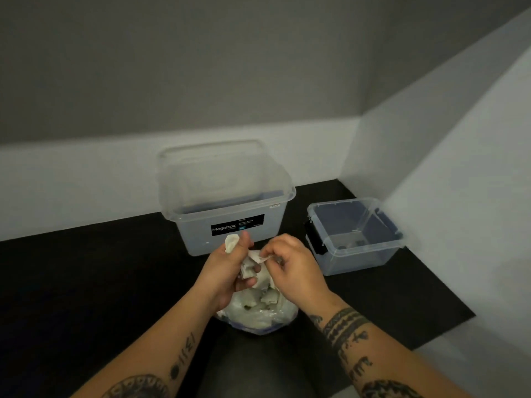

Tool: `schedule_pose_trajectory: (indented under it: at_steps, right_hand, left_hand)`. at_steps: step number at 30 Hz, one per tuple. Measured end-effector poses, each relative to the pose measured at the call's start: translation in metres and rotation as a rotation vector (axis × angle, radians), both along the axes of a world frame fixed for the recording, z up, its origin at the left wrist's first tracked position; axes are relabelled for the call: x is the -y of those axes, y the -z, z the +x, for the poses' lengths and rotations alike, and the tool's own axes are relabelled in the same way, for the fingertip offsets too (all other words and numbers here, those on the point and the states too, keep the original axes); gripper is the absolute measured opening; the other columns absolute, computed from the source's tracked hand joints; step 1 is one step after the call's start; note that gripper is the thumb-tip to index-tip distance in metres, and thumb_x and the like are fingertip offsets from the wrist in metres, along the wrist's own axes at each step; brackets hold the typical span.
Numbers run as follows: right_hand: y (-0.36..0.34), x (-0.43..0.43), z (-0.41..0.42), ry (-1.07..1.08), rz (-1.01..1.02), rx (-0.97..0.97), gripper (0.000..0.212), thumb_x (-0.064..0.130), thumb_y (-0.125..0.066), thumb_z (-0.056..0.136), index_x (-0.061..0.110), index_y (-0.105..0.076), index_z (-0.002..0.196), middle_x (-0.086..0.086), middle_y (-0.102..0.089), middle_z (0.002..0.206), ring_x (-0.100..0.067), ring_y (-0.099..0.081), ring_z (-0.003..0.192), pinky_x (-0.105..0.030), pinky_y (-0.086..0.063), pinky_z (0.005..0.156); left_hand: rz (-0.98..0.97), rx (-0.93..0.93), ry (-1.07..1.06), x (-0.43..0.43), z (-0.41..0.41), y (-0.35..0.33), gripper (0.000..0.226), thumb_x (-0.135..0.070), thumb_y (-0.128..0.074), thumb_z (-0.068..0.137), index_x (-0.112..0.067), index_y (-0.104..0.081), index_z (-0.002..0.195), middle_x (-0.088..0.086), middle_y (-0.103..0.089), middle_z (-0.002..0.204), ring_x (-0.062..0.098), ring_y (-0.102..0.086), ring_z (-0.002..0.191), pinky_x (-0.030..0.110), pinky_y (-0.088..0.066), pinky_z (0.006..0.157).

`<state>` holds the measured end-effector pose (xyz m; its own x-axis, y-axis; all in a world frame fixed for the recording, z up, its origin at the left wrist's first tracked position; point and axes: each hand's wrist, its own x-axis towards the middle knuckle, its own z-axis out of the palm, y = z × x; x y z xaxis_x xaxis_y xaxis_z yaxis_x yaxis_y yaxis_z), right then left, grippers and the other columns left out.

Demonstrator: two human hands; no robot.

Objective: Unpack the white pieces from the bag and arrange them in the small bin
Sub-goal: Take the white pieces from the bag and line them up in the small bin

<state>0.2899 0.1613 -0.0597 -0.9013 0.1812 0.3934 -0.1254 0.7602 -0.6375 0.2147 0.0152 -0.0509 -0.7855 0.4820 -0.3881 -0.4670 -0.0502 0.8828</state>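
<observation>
- In front of the large bin (227,202): left hand (227,272), fingers curled around white pieces (231,243).
- Also in front: right hand (293,268), pinching those white pieces.
- Further in front: bag (258,318), holding more.
- Right of the large bin: small bin (356,262), lidless.

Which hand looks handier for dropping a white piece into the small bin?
Probably the right hand: it pinches a white piece and the small bin stands on its side. The left hand, gripping pieces, is farther.
</observation>
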Motion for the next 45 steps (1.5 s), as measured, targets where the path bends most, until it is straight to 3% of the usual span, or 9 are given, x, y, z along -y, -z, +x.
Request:
schedule_pose_trajectory:
  at_steps: [5,10,15,17,21,29,33,37,45]
  right_hand:
    - [-0.007,-0.039,-0.004,-0.09,0.179,-0.109,0.02,0.0,-0.064,0.085,0.015,-0.076,0.09,0.003,-0.064,0.103,-0.011,-0.054,0.105,-0.009,-0.04,0.091]
    - [-0.01,-0.086,-0.005,-0.046,0.106,-0.117,0.025,0.005,-0.059,0.094,0.016,-0.074,0.111,0.001,-0.066,0.119,-0.012,-0.055,0.118,-0.01,-0.039,0.104]
    - [-0.007,-0.149,-0.007,0.227,0.212,0.462,0.057,0.04,-0.055,0.102,0.019,-0.039,0.152,-0.002,-0.048,0.15,-0.018,-0.044,0.139,-0.036,-0.038,0.116]
    - [0.001,-0.16,-0.01,0.185,0.197,0.625,0.048,0.049,-0.045,0.104,0.019,-0.049,0.141,-0.004,-0.064,0.129,-0.019,-0.061,0.118,-0.035,-0.05,0.101]
    - [0.014,-0.165,-0.01,0.12,0.277,0.603,0.043,0.056,-0.033,0.104,0.023,-0.06,0.109,-0.001,-0.069,0.096,-0.021,-0.067,0.086,-0.047,-0.057,0.083]
    - [0.008,-0.175,0.002,-0.063,0.173,0.612,0.034,0.044,-0.04,0.105,0.018,-0.062,0.109,-0.003,-0.07,0.1,-0.021,-0.066,0.089,-0.035,-0.052,0.074]
    - [-0.005,-0.192,-0.004,-0.012,-0.133,0.63,0.024,0.032,-0.043,0.105,0.024,-0.065,0.113,0.005,-0.067,0.1,-0.012,-0.066,0.087,-0.035,-0.057,0.077]
    - [-0.027,-0.207,-0.007,-0.016,-0.455,0.345,0.029,0.037,-0.055,0.102,0.034,-0.057,0.131,0.025,-0.06,0.106,0.006,-0.061,0.091,-0.009,-0.048,0.071]
    - [-0.036,-0.229,-0.009,-0.078,-0.456,0.191,0.004,0.032,-0.068,0.096,0.033,-0.072,0.096,0.013,-0.071,0.089,0.003,-0.066,0.084,-0.014,-0.055,0.07]
  left_hand:
    - [0.066,0.12,0.152,-0.02,-0.007,0.0,0.038,-0.032,-0.081,0.076,-0.016,-0.067,0.107,0.006,-0.072,0.082,0.013,-0.068,0.067,0.023,-0.051,0.047]
    - [0.07,0.074,0.094,-0.059,-0.013,0.006,0.045,-0.023,-0.081,0.076,-0.015,-0.07,0.119,0.005,-0.073,0.089,0.013,-0.068,0.072,0.026,-0.053,0.055]
    - [0.129,-0.003,-0.049,-0.107,-0.019,0.014,0.04,-0.022,-0.076,0.08,-0.016,-0.072,0.12,0.011,-0.073,0.097,0.019,-0.067,0.081,0.03,-0.055,0.062]
    - [0.109,-0.033,-0.078,-0.126,-0.02,0.017,0.03,-0.017,-0.071,0.09,-0.019,-0.072,0.119,0.007,-0.075,0.101,0.019,-0.07,0.09,0.031,-0.058,0.066]
    - [0.075,-0.085,-0.125,-0.159,-0.018,0.023,0.025,-0.013,-0.066,0.096,-0.02,-0.072,0.12,0.006,-0.076,0.1,0.018,-0.072,0.09,0.032,-0.059,0.068]
    - [0.018,-0.217,-0.154,-0.184,-0.012,0.033,0.036,-0.024,-0.079,0.083,-0.019,-0.072,0.118,0.011,-0.075,0.108,0.027,-0.07,0.1,0.041,-0.057,0.078]
    - [-0.001,-0.28,-0.156,-0.188,-0.013,0.029,0.025,-0.016,-0.079,0.087,-0.023,-0.075,0.111,0.012,-0.076,0.109,0.031,-0.071,0.105,0.048,-0.058,0.09]
    - [-0.019,-0.407,-0.129,-0.195,-0.007,0.023,0.022,-0.008,-0.075,0.09,-0.021,-0.074,0.109,0.012,-0.075,0.104,0.028,-0.071,0.098,0.042,-0.058,0.087]
    - [-0.037,-0.447,-0.127,-0.208,0.01,0.008,0.017,-0.012,-0.069,0.095,-0.012,-0.071,0.112,0.007,-0.074,0.094,0.018,-0.07,0.084,0.031,-0.057,0.07]
